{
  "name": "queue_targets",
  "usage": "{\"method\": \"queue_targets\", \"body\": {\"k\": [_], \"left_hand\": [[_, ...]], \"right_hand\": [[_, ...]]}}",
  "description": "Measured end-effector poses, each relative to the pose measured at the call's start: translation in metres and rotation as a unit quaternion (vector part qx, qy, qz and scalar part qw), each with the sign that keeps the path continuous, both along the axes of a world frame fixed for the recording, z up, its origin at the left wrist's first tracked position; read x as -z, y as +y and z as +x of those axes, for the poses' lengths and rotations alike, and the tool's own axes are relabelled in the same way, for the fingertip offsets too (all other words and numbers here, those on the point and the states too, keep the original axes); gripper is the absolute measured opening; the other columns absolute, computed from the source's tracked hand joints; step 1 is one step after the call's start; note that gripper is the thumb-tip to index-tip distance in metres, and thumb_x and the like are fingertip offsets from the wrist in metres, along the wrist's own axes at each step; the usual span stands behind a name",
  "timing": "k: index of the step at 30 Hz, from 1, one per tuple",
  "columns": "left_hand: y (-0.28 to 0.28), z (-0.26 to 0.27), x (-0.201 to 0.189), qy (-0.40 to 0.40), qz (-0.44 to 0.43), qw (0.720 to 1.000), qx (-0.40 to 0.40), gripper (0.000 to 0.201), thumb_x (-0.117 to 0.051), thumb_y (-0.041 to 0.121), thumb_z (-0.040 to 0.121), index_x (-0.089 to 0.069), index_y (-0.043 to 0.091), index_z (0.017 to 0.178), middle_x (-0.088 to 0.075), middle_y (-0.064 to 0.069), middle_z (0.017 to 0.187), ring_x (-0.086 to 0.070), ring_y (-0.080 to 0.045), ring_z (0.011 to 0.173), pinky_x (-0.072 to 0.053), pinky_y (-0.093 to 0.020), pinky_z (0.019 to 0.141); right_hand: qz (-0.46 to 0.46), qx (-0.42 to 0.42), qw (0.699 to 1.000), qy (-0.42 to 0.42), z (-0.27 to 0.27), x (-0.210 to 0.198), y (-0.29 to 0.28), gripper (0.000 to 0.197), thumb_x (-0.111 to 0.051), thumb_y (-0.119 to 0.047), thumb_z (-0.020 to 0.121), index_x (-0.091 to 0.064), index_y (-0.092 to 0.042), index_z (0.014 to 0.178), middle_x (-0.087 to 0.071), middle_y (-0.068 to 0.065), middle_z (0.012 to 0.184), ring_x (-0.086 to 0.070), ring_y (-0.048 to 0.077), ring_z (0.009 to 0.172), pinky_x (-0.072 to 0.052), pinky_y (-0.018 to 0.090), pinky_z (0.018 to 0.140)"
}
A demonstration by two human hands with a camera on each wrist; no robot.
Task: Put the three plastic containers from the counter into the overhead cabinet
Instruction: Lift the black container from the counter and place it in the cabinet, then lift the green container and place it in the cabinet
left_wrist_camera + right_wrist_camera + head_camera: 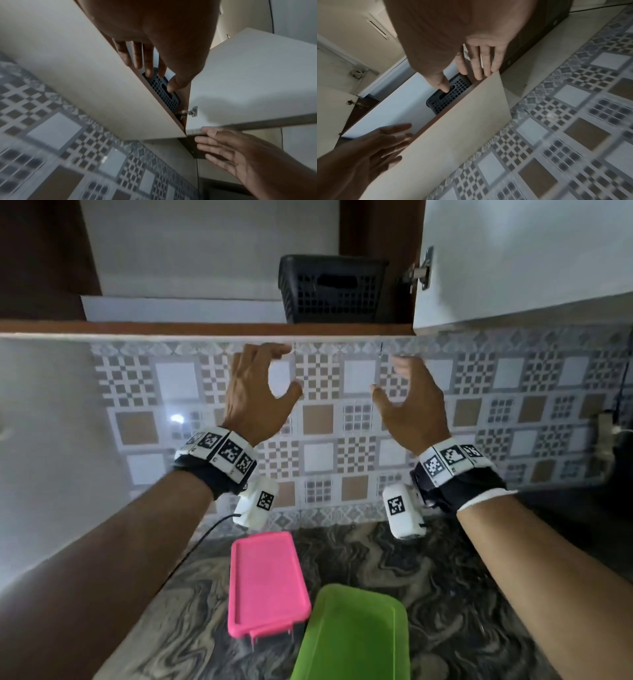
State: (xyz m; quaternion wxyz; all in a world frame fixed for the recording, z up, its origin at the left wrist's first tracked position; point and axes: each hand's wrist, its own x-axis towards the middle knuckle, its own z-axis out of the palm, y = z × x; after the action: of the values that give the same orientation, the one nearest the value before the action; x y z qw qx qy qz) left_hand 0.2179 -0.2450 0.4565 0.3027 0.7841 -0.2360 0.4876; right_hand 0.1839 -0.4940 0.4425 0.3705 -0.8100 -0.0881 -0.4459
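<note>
Two lidded plastic containers stand on the marbled counter [445, 594] in the head view: a pink-lidded container [267, 583] and, nearer me, a green-lidded container [356, 635]. I see no third one. Both hands are raised in front of the tiled wall, just under the front edge of the overhead cabinet shelf [205, 328]. My left hand [287, 368] is empty, fingers loosely spread and thumb apart. My right hand [387, 374] is empty too, held the same way. In the left wrist view the left hand's fingers [147, 59] point at the cabinet opening.
A black perforated basket [332, 289] sits at the right end of the cabinet shelf; bare white shelf lies to its left. The white cabinet door [513, 261] stands open on the right, with its hinge [419, 272]. A patterned tile backsplash [325, 440] runs behind the counter.
</note>
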Motion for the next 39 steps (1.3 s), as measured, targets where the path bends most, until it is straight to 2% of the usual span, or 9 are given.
{"method": "queue_targets", "body": {"k": [3,7,12,15,18,26,31,37,39], "left_hand": [[-0.001,-0.025,0.067,0.062,0.017,0.997,0.039,0.050,-0.069,0.031,0.087,-0.062,0.013,0.134,-0.064,-0.010,0.125,-0.058,-0.028,0.120,-0.039,-0.028,0.101],[-0.003,-0.058,0.167,0.169,0.025,0.983,0.074,0.051,-0.067,0.034,0.086,-0.062,0.010,0.131,-0.065,-0.010,0.123,-0.061,-0.023,0.113,-0.049,-0.037,0.099],[-0.001,-0.103,0.286,0.343,0.005,0.938,0.053,0.054,-0.081,0.013,0.085,-0.062,0.011,0.135,-0.063,-0.016,0.124,-0.064,-0.028,0.111,-0.057,-0.045,0.094],[0.002,-0.130,0.350,0.443,-0.036,0.895,0.042,0.059,-0.082,0.025,0.080,-0.062,0.011,0.134,-0.062,-0.017,0.123,-0.070,-0.031,0.110,-0.059,-0.040,0.092],[0.006,-0.147,0.404,0.517,-0.040,0.855,0.023,0.065,-0.079,0.039,0.077,-0.060,0.016,0.135,-0.062,-0.015,0.129,-0.068,-0.030,0.107,-0.059,-0.045,0.095],[0.021,-0.122,0.502,0.635,-0.053,0.771,0.022,0.089,-0.070,0.066,0.063,-0.046,0.032,0.142,-0.061,-0.010,0.142,-0.071,-0.027,0.117,-0.058,-0.050,0.101],[0.011,-0.109,0.480,0.664,-0.022,0.745,0.058,0.088,-0.077,0.041,0.084,-0.032,0.019,0.157,-0.054,-0.014,0.153,-0.064,-0.031,0.129,-0.052,-0.051,0.109],[0.020,-0.068,0.536,0.674,-0.004,0.731,0.111,0.114,-0.073,0.080,0.062,-0.024,0.041,0.157,-0.065,-0.006,0.141,-0.065,-0.033,0.124,-0.055,-0.055,0.103],[0.019,-0.071,0.525,0.670,-0.014,0.731,0.127,0.117,-0.075,0.086,0.057,-0.024,0.047,0.154,-0.066,-0.006,0.138,-0.065,-0.035,0.123,-0.055,-0.058,0.102]], "right_hand": [[0.005,-0.023,0.999,0.022,-0.023,0.069,-0.010,0.054,-0.066,-0.035,0.095,-0.050,-0.014,0.142,-0.058,0.007,0.145,-0.056,0.024,0.133,-0.041,0.031,0.106],[0.047,-0.043,0.993,0.098,-0.048,0.171,-0.017,0.053,-0.066,-0.036,0.092,-0.054,-0.012,0.138,-0.060,0.011,0.142,-0.056,0.029,0.133,-0.047,0.048,0.110],[0.069,-0.029,0.970,0.233,-0.087,0.297,-0.021,0.054,-0.070,-0.038,0.087,-0.058,-0.014,0.134,-0.065,0.013,0.136,-0.063,0.032,0.125,-0.050,0.053,0.106],[0.062,-0.020,0.952,0.298,-0.112,0.360,-0.020,0.051,-0.076,-0.028,0.089,-0.060,-0.002,0.131,-0.066,0.021,0.131,-0.064,0.039,0.121,-0.051,0.045,0.100],[0.083,0.002,0.924,0.373,-0.135,0.407,-0.017,0.054,-0.078,-0.024,0.089,-0.057,-0.004,0.134,-0.064,0.022,0.133,-0.063,0.038,0.122,-0.052,0.045,0.099],[0.195,0.067,0.854,0.478,-0.156,0.459,-0.007,0.079,-0.077,-0.033,0.089,-0.038,-0.009,0.153,-0.051,0.022,0.152,-0.054,0.037,0.136,-0.047,0.046,0.111],[0.228,0.085,0.829,0.504,-0.153,0.469,0.003,0.088,-0.076,-0.037,0.090,-0.027,-0.016,0.160,-0.041,0.016,0.163,-0.048,0.035,0.145,-0.040,0.041,0.116],[0.251,0.090,0.809,0.524,-0.149,0.476,0.015,0.094,-0.077,-0.040,0.089,-0.021,-0.024,0.163,-0.036,0.008,0.167,-0.043,0.031,0.149,-0.037,0.040,0.120],[0.248,0.092,0.809,0.525,-0.150,0.475,0.021,0.094,-0.076,-0.040,0.090,-0.019,-0.025,0.164,-0.034,0.007,0.168,-0.041,0.032,0.151,-0.035,0.039,0.120]]}}
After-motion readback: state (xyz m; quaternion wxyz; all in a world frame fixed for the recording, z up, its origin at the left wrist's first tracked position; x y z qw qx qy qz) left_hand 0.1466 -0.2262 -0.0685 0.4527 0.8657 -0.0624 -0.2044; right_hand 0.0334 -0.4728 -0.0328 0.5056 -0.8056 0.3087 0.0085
